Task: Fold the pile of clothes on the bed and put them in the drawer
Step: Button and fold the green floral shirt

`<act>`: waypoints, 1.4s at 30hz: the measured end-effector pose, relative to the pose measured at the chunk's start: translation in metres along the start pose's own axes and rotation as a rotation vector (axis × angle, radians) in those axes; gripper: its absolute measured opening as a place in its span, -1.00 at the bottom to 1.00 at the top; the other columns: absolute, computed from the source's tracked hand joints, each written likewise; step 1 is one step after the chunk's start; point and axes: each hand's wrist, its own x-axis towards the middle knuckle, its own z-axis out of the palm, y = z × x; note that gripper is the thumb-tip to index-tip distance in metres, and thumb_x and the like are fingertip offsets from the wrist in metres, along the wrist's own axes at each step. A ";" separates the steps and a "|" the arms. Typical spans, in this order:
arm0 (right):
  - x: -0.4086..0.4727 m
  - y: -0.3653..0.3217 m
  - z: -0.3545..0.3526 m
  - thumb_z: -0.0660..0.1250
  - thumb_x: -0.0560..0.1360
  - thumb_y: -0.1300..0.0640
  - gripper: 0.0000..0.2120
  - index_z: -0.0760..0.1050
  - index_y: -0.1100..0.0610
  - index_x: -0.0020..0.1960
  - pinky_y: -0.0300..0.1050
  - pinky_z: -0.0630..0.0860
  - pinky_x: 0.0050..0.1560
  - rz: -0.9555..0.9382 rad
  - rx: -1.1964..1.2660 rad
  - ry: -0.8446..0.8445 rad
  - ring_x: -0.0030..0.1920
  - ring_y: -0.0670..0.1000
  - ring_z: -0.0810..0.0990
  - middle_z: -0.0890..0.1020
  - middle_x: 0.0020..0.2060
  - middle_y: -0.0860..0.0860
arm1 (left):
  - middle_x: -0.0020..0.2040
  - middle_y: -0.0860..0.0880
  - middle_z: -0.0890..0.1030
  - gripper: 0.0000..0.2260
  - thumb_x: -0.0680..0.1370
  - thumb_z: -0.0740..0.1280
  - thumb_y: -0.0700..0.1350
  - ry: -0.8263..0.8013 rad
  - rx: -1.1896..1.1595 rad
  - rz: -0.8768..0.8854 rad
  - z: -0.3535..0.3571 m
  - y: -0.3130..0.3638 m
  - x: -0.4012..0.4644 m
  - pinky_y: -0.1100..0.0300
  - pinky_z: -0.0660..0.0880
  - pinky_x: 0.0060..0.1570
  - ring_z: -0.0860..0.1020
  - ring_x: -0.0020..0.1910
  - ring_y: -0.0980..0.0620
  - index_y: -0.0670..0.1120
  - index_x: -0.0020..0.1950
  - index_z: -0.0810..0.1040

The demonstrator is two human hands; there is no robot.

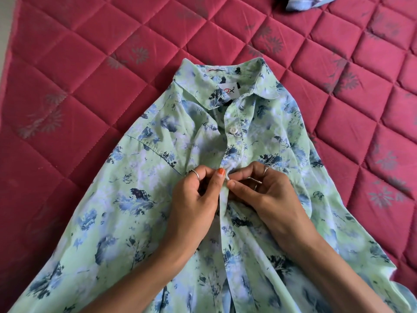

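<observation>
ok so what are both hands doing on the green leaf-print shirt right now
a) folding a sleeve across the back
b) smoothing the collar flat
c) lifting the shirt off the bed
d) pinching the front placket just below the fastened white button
d: the left hand and right hand pinch the shirt at its front placket, below the fastened white button, while it lies spread on the red quilted bed.

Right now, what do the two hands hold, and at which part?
Both hands, left hand and right hand, pinch the green leaf-print shirt at its front button placket, just below the fastened white button.
</observation>
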 end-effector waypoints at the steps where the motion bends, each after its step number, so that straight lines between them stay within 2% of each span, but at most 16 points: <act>1: 0.000 0.001 -0.001 0.42 0.45 0.31 -0.95 0.55 0.23 -0.15 0.05 0.61 -0.06 0.002 -0.013 -0.004 -0.17 0.19 0.66 0.67 -0.19 0.24 | -0.39 0.15 0.55 -0.81 0.56 0.29 0.01 -0.003 -0.002 -0.001 0.000 0.001 0.000 0.24 0.43 -0.31 0.49 -0.37 0.20 -0.01 -0.22 0.56; 4: 0.001 0.002 0.000 0.43 0.46 0.31 -0.91 0.54 0.18 -0.14 0.17 0.57 -0.09 -0.021 -0.116 -0.002 -0.15 0.23 0.66 0.68 -0.22 0.21 | -0.44 0.18 0.51 -0.79 0.58 0.28 -0.02 -0.019 0.001 0.006 0.001 0.004 -0.001 0.35 0.36 -0.36 0.45 -0.42 0.25 0.01 -0.25 0.52; 8: 0.001 0.004 0.002 0.44 0.46 0.28 -0.90 0.55 0.13 -0.15 0.08 0.59 -0.20 -0.082 -0.271 0.051 -0.26 0.11 0.65 0.67 -0.30 0.08 | -0.47 0.11 0.29 -0.69 0.62 0.21 0.02 -0.020 0.050 0.034 0.002 0.000 -0.001 0.25 0.23 -0.42 0.26 -0.44 0.17 -0.10 -0.27 0.41; 10: 0.000 0.004 0.002 0.43 0.46 0.26 -0.91 0.55 0.10 -0.14 -0.09 0.57 -0.32 -0.104 -0.321 0.068 -0.32 0.01 0.63 0.65 -0.32 0.03 | -0.44 0.10 0.24 -0.67 0.59 0.16 0.05 -0.009 0.092 0.065 0.002 -0.004 0.000 0.21 0.20 -0.41 0.22 -0.42 0.16 -0.13 -0.27 0.35; 12: 0.000 0.005 0.002 0.40 0.48 0.25 -0.92 0.54 0.09 -0.13 -0.21 0.48 -0.37 -0.102 -0.329 0.064 -0.38 -0.09 0.57 0.63 -0.36 -0.03 | -0.44 0.11 0.29 -0.71 0.59 0.17 0.03 -0.020 0.113 0.080 0.002 -0.004 0.002 0.23 0.24 -0.39 0.26 -0.42 0.16 -0.07 -0.28 0.36; 13: 0.000 0.005 0.002 0.38 0.49 0.24 -0.93 0.54 0.09 -0.12 -0.19 0.47 -0.37 -0.095 -0.322 0.063 -0.39 -0.11 0.55 0.61 -0.37 -0.05 | -0.44 0.11 0.35 -0.73 0.62 0.19 0.00 -0.031 0.109 0.080 0.002 -0.003 0.002 0.27 0.27 -0.38 0.31 -0.42 0.17 -0.04 -0.27 0.39; 15: 0.000 0.003 0.002 0.36 0.51 0.14 -0.95 0.55 0.09 -0.13 -0.04 0.54 -0.34 -0.082 -0.307 0.062 -0.39 -0.06 0.55 0.62 -0.37 -0.02 | -0.40 0.08 0.50 -0.79 0.61 0.25 -0.04 -0.068 0.063 0.054 0.002 0.001 0.001 0.33 0.37 -0.36 0.43 -0.40 0.19 -0.05 -0.20 0.48; 17: -0.001 0.001 0.002 0.34 0.48 0.00 -0.85 0.57 0.08 -0.13 0.09 0.60 -0.20 -0.070 -0.301 0.057 -0.31 0.05 0.63 0.67 -0.30 0.03 | -0.34 -0.02 0.56 -0.84 0.56 0.30 -0.02 -0.102 0.040 0.036 0.002 0.004 -0.001 0.27 0.44 -0.37 0.50 -0.38 0.09 -0.09 -0.14 0.51; 19: -0.002 0.000 0.002 0.36 0.49 -0.04 -0.81 0.58 0.09 -0.10 -0.03 0.59 -0.25 -0.067 -0.316 0.045 -0.31 -0.01 0.64 0.68 -0.29 0.02 | -0.35 -0.02 0.55 -0.88 0.55 0.34 -0.08 -0.114 0.043 0.044 0.003 0.004 -0.003 0.25 0.45 -0.40 0.49 -0.38 0.03 -0.10 -0.13 0.49; 21: -0.001 -0.001 0.002 0.40 0.50 0.03 -0.84 0.58 0.13 -0.10 -0.11 0.49 -0.33 -0.048 -0.333 0.053 -0.35 -0.10 0.57 0.66 -0.31 0.03 | -0.39 0.08 0.50 -0.90 0.53 0.36 -0.15 -0.102 0.052 0.056 0.004 0.004 -0.003 0.33 0.41 -0.41 0.43 -0.42 0.17 -0.10 -0.15 0.47; 22: 0.000 -0.001 0.002 0.40 0.51 0.07 -0.87 0.58 0.14 -0.11 -0.02 0.50 -0.32 -0.026 -0.315 0.060 -0.33 -0.08 0.57 0.66 -0.30 0.07 | -0.40 0.12 0.48 -0.89 0.53 0.37 -0.17 -0.096 0.058 0.058 0.005 0.003 -0.002 0.36 0.40 -0.41 0.41 -0.42 0.21 -0.10 -0.16 0.47; 25: 0.000 -0.002 0.001 0.39 0.51 0.15 -0.86 0.58 0.11 -0.23 0.19 0.57 -0.06 0.084 -0.106 0.043 -0.24 0.10 0.60 0.64 -0.28 0.20 | -0.40 0.12 0.47 -0.86 0.50 0.41 -0.14 -0.075 0.055 0.060 0.007 0.002 -0.002 0.35 0.42 -0.39 0.42 -0.41 0.19 -0.07 -0.17 0.46; 28: -0.001 -0.007 0.000 0.34 0.52 0.25 -0.76 0.57 0.10 -0.32 0.14 0.53 -0.02 0.193 0.130 -0.012 -0.21 0.18 0.57 0.59 -0.29 0.24 | -0.36 0.06 0.47 -0.81 0.47 0.46 -0.07 -0.078 0.008 0.048 0.006 0.003 -0.002 0.33 0.44 -0.34 0.44 -0.37 0.16 -0.08 -0.15 0.46; 32: 0.001 -0.008 -0.004 0.33 0.47 0.26 -0.91 0.54 0.28 -0.19 -0.01 0.61 -0.10 0.246 0.270 -0.063 -0.22 0.17 0.59 0.58 -0.24 0.27 | -0.34 0.11 0.49 -0.80 0.38 0.41 -0.01 -0.130 -0.048 0.004 0.002 0.004 0.001 0.35 0.43 -0.30 0.46 -0.33 0.17 -0.07 -0.11 0.48; 37: 0.004 -0.005 -0.006 0.38 0.37 0.28 -0.82 0.54 0.33 -0.05 0.03 0.61 0.01 0.250 0.336 -0.096 -0.15 0.18 0.64 0.63 -0.11 0.30 | -0.39 0.11 0.46 -0.88 0.50 0.36 -0.08 -0.142 -0.172 -0.067 -0.001 0.010 0.005 0.39 0.35 -0.35 0.41 -0.36 0.17 -0.12 -0.14 0.51; 42: 0.004 -0.002 -0.006 0.37 0.36 0.33 -0.76 0.53 0.38 0.01 0.11 0.59 0.08 0.237 0.334 -0.111 -0.08 0.22 0.61 0.60 -0.05 0.36 | -0.40 0.14 0.50 -0.83 0.52 0.35 -0.02 -0.157 -0.178 -0.069 -0.003 0.007 0.009 0.25 0.44 -0.35 0.45 -0.36 0.18 -0.12 -0.12 0.54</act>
